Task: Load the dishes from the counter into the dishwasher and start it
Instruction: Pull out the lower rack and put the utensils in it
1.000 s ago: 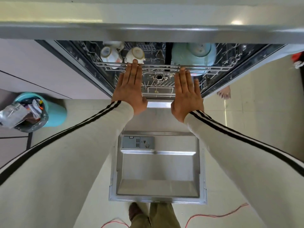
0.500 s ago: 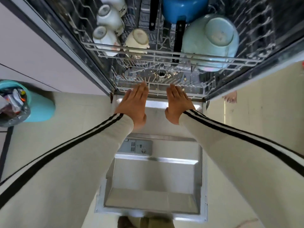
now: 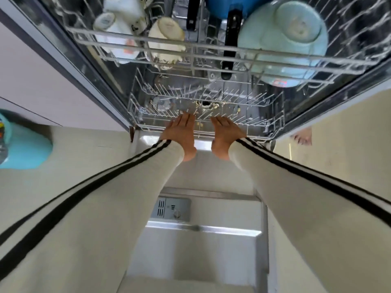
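White wire, thin and plastic-coated, forms the lower rack (image 3: 265, 115) of the open dishwasher, where a person's left hand (image 3: 179, 132) and right hand (image 3: 225, 134) lie flat side by side on the near rim, fingers straight and together, gripping nothing. Food crumbs speckle the tines just beyond the fingertips. Above, the upper rack (image 3: 211, 49) carries the load: a round pale-green bowl (image 3: 292, 34) upside down at right, a cream cup (image 3: 167, 39) at centre, white mugs (image 3: 114, 22) at left, and a blue pot (image 3: 228, 5) farther back with a long black handle (image 3: 229, 43) pointing near. The steel-lined door (image 3: 201, 250) lies dropped open below the arms, its grey detergent dispenser (image 3: 172, 208) shut. Pale floor tiles (image 3: 74, 166) spread to either side; a turquoise bin (image 3: 23, 149) stands at left. A second ago both palms sat at the upper rack's front rail; they have since dropped to the lower one.
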Action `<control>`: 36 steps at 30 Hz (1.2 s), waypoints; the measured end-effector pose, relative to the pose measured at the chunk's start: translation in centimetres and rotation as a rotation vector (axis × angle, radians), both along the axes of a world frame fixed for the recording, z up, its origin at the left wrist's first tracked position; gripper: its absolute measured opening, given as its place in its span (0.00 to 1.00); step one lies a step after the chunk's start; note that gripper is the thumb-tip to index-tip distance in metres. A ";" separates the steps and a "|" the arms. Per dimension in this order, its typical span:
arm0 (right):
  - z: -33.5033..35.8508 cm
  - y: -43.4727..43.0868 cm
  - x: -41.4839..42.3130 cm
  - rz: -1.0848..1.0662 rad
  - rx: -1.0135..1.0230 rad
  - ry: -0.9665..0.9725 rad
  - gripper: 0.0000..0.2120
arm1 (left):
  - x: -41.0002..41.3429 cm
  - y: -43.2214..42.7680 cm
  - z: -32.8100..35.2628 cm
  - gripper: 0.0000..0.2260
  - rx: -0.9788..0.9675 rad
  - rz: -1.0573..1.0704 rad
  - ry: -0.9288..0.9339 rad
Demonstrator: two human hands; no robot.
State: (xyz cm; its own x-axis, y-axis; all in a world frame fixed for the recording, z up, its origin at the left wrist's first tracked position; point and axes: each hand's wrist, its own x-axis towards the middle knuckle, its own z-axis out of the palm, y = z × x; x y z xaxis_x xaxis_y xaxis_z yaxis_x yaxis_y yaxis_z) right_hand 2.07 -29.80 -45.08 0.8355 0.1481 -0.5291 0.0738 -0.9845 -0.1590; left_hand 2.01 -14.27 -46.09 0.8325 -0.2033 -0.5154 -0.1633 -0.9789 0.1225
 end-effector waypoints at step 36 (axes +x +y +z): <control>3.6 6.1 -45.2 -0.101 -0.058 0.268 0.35 | -44.1 4.3 4.9 0.33 0.010 0.035 0.315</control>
